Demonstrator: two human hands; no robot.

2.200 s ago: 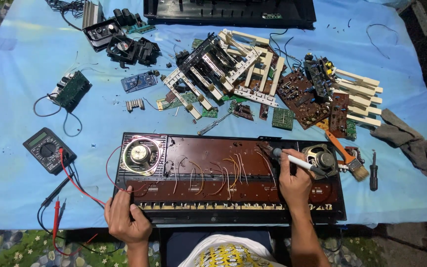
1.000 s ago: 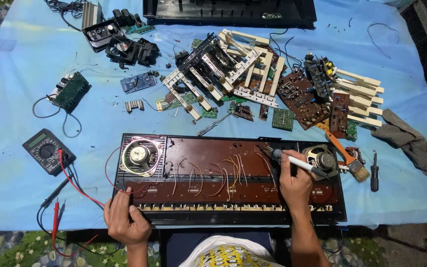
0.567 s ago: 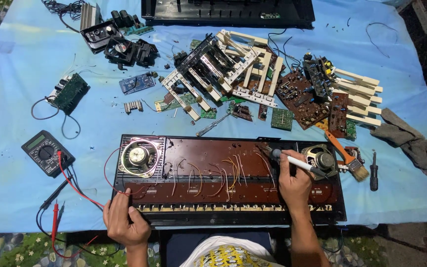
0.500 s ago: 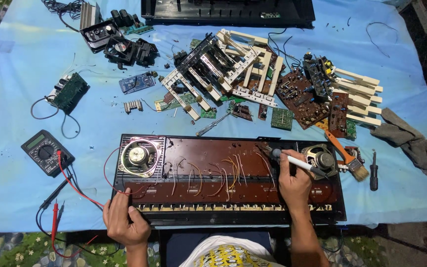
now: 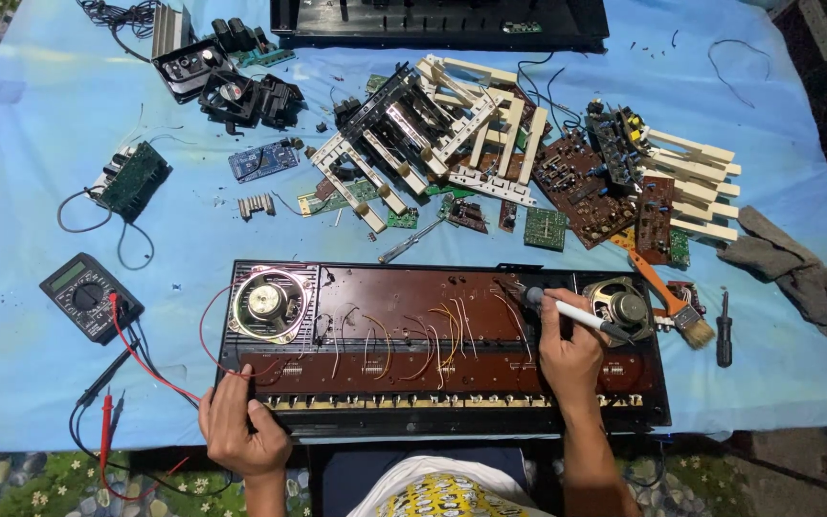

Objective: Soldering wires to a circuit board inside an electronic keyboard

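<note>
Nothing moved, right hand (image 5: 571, 354) holds soldering iron (image 5: 567, 310), paintbrush (image 5: 674, 304) beside

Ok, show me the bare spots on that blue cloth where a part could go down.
Bare blue cloth lies at far left, above the multimeter and beside the green board. Another patch sits upper right, between the loose wire and the grey rag. A strip lies between multimeter and open keyboard. The middle, around the key strips and brown boards, is crowded.
</note>
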